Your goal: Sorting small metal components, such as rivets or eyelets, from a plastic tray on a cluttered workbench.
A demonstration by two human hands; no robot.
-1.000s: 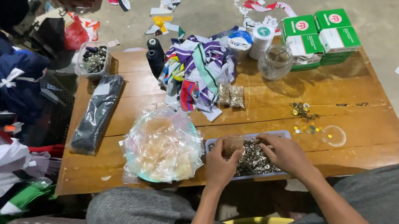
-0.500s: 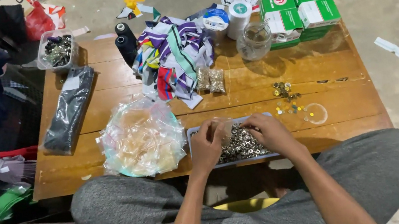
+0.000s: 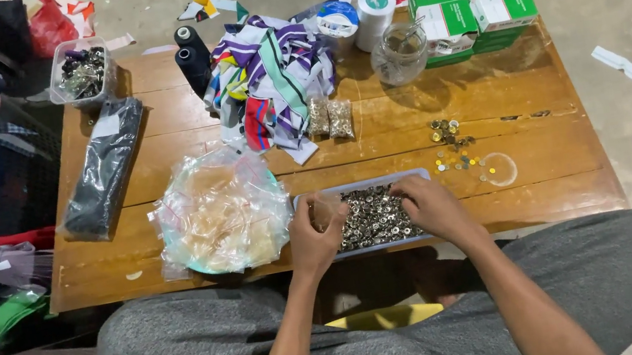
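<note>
Nearest the camera are the person's knees in grey trousers (image 3: 191,349), tucked up against the front edge of a low wooden plank table (image 3: 552,174). Both hands sit over a shallow grey rectangular tray (image 3: 360,186) full of small silvery metal rings (image 3: 373,215), right at the near edge, roughly in the middle. The left hand (image 3: 313,237) is curled in with fingers pinched narrow around what looks like a little clear plastic bag (image 3: 325,208), held over the tray's left end. The right hand (image 3: 430,206) rests on the tray's right end, fingers bent down into the pile; can't tell if it's actually pinching anything.

Just left of the tray, touching it, is a crumpled heap of clear plastic bags on a pale teal round dish (image 3: 220,214). To the right lies a clear round lid (image 3: 498,169) with a scatter of small brass-coloured studs (image 3: 450,146) next to it.

Further back: a long dark flat packet in plastic (image 3: 103,169) on the left, two small clear packets of studs (image 3: 329,119) mid-table, then a pile of striped multicolour fabric strips (image 3: 270,75). Along the far edge there are two black thread cones (image 3: 188,54), a clear tub of dark bits (image 3: 79,70), a glass jar (image 3: 399,53), a white tape roll (image 3: 374,12) and stacked green and white cardboard boxes (image 3: 475,4).
</note>
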